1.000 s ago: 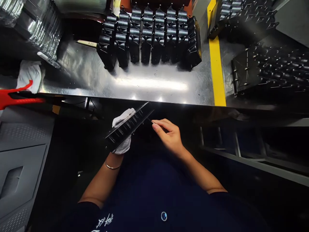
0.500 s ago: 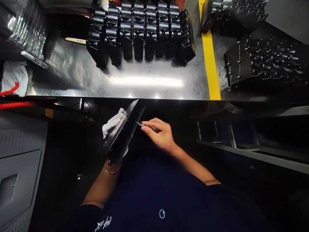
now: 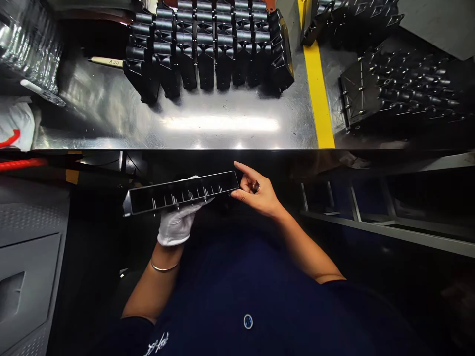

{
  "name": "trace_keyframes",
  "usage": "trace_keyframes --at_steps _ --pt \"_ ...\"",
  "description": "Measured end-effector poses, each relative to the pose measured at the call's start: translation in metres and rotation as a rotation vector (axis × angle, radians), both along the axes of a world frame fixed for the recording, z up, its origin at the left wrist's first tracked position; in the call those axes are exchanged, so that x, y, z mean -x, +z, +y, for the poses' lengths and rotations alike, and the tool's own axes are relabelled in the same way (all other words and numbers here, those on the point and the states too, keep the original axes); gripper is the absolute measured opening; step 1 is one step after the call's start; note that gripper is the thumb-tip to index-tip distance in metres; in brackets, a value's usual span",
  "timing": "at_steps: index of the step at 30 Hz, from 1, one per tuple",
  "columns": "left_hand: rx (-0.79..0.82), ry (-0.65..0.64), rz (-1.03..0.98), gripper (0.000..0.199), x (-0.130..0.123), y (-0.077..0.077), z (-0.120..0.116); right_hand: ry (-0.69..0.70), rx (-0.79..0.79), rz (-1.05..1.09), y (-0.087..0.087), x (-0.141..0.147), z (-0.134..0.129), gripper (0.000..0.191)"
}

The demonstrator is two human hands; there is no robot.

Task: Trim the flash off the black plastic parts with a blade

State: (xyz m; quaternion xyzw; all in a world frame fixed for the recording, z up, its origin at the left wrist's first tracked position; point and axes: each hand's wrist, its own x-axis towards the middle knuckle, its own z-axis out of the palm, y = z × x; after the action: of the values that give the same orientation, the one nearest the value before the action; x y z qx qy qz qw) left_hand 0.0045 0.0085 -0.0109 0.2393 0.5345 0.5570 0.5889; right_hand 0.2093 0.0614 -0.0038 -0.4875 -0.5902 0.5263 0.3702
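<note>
A long, narrow black plastic part [image 3: 143, 200], open like a shallow box with thin ribs inside, is held in front of me just below the bench edge. My left hand [image 3: 176, 227], in a white glove, grips it from beneath, with fingertips showing behind its far edge. My bare right hand [image 3: 260, 195] is at the part's right end. Its index finger points out past the corner and its thumb is close to the lower edge; whether they touch is hard to tell. The other fingers are curled around a small knife [image 3: 256, 187], of which only a dark end shows.
On the metal bench [image 3: 226, 133] stands a row of black plastic parts [image 3: 206, 64]. More black parts [image 3: 408, 89] lie right of the yellow tape [image 3: 318, 94]. At left are stacked clear plastic [image 3: 33, 49], a white cloth [image 3: 17, 121], a red cord [image 3: 22, 163] and a grey cabinet [image 3: 29, 277].
My left hand has turned the part from a steep slant to nearly level, its open side facing me. The knife blade has left the part's edge, and my right index finger has stretched out.
</note>
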Motion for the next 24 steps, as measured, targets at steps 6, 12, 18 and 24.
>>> trace_keyframes --at_steps 6,12,18,24 --pt "-0.014 0.036 -0.209 0.021 -0.011 0.020 0.020 0.089 -0.231 -0.218 0.013 0.018 0.002 0.040" --pt "-0.135 0.335 0.073 0.021 -0.025 0.028 0.046 0.004 -0.106 -0.359 0.020 0.040 -0.010 0.046" --pt "-0.326 0.536 0.336 0.033 -0.037 0.026 0.044 -0.070 0.010 0.009 0.014 0.046 -0.022 0.024" --pt "-0.381 0.502 0.425 0.057 -0.044 0.027 0.034 -0.169 0.111 0.155 0.006 0.059 -0.024 0.034"
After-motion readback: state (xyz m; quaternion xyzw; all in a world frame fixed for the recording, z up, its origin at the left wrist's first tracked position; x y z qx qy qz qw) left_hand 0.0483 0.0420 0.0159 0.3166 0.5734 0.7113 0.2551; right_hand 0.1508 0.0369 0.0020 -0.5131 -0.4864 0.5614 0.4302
